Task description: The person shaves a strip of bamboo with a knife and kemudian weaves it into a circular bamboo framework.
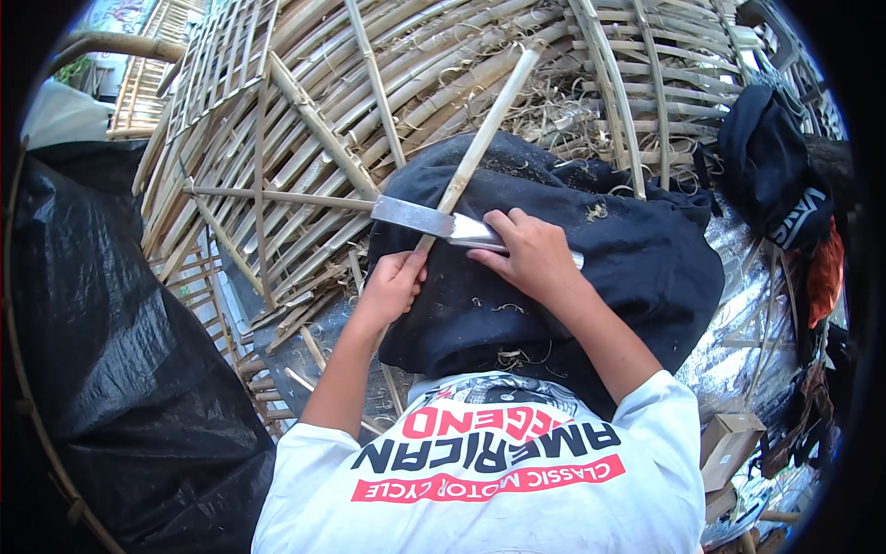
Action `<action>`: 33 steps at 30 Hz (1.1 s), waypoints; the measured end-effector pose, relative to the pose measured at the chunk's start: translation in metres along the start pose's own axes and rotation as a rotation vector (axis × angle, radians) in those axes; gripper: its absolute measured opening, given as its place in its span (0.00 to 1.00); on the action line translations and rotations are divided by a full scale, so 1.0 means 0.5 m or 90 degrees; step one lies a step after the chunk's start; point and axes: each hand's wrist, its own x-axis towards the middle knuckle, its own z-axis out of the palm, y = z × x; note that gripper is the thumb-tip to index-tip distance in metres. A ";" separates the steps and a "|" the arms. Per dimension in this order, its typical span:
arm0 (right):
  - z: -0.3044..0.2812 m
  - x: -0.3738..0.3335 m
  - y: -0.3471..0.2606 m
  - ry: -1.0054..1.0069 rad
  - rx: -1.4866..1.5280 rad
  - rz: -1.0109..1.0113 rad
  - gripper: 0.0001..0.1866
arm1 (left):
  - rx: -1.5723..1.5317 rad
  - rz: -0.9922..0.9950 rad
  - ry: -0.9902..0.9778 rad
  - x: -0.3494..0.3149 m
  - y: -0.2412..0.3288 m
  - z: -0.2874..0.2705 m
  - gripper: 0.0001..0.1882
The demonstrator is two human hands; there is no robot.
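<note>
- The left hand is curled around the lower end of a pale bamboo strip, which runs up and away beyond its fingers.
- The right hand grips a silver-coloured metal blade that crosses the strip just above the left hand.
- Paring looks partway along: curled shavings lie beyond both hands, and a few rest on the black cloth under the right hand; whether the edge is biting, or how much of the strip remains rough, I cannot tell.
- Lettering: nearer the body than both hands, the white shirt bears upside-down red and black print; well right of the right hand, a dark fabric item has white letters.
</note>
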 end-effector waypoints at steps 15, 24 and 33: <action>-0.009 0.018 0.097 -0.099 -0.161 0.008 0.23 | 0.029 0.129 0.001 0.008 -0.020 0.000 0.24; -0.103 0.029 0.233 0.078 -0.185 0.267 0.21 | 0.092 0.174 0.022 0.027 -0.051 -0.009 0.24; -0.083 -0.007 0.085 0.036 0.009 0.183 0.22 | 0.017 0.117 -0.007 0.016 -0.026 -0.005 0.23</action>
